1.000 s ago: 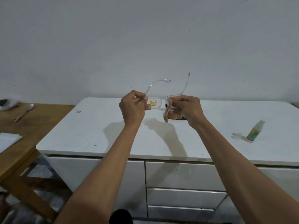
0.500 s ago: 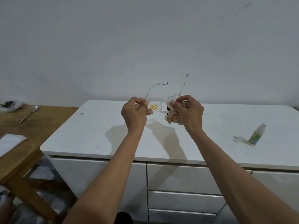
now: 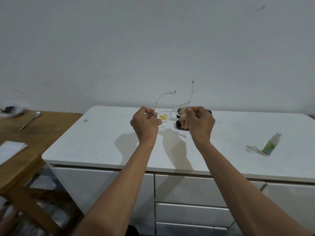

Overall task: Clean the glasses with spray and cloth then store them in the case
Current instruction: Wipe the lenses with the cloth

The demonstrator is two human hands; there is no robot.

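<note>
Clear-framed glasses (image 3: 167,114) are held up over the white cabinet top (image 3: 105,143), temples open and pointing away from me. The left lens carries a yellow smear. My left hand (image 3: 144,124) pinches the frame at the left hinge. My right hand (image 3: 200,123) holds a beige cloth (image 3: 184,119) pressed on the right lens, which it covers. A dark case (image 3: 179,125) lies on the top behind the cloth, mostly hidden. The small spray bottle (image 3: 271,144) stands at the right with its clear cap (image 3: 252,149) beside it.
A wooden table (image 3: 42,130) adjoins the cabinet on the left, with a spoon (image 3: 31,119), a white folded sheet (image 3: 10,149) and a dark heap on plastic (image 3: 10,110). Drawers (image 3: 187,189) front the cabinet below. A white wall stands behind.
My view has tilted up slightly, so the scene sits lower in frame. The cloth has shifted on the right lens; both hands keep their hold on the glasses.
</note>
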